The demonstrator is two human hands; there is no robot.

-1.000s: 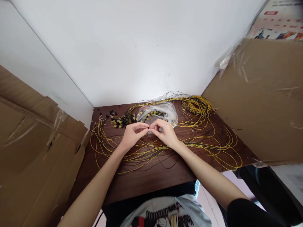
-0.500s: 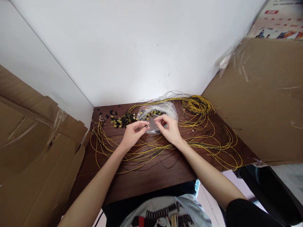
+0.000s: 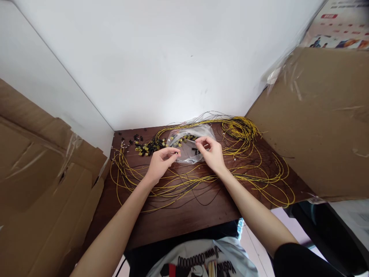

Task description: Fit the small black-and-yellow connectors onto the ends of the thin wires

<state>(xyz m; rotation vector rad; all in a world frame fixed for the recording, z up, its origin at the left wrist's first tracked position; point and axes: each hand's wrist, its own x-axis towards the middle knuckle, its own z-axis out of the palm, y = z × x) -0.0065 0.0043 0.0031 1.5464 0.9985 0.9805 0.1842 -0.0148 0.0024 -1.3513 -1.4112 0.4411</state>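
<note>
My left hand (image 3: 162,163) is closed in a pinch on a small connector piece (image 3: 178,153), dark with a pale or yellowish side, mostly covered by the fingers. My right hand (image 3: 212,154) is apart from it to the right, thumb and forefinger pressed together; whatever they hold, if anything, is too small to make out. Both hands hover over a clear plastic bag (image 3: 187,158) with several black and yellow connectors (image 3: 188,137) in it. Left of the bag lies a pile of black and yellow connectors (image 3: 148,147).
Yellow and black wires (image 3: 184,184) stretch across the brown table (image 3: 184,225), with a coiled bundle (image 3: 240,129) at the back right. Small black parts (image 3: 137,137) lie at the back left. Cardboard stands left (image 3: 46,192) and right (image 3: 323,127), a white wall (image 3: 173,65) behind.
My right hand has moved right and slightly up, away from my left hand, uncovering black connectors in the bag. My left hand has shifted a little left with its piece.
</note>
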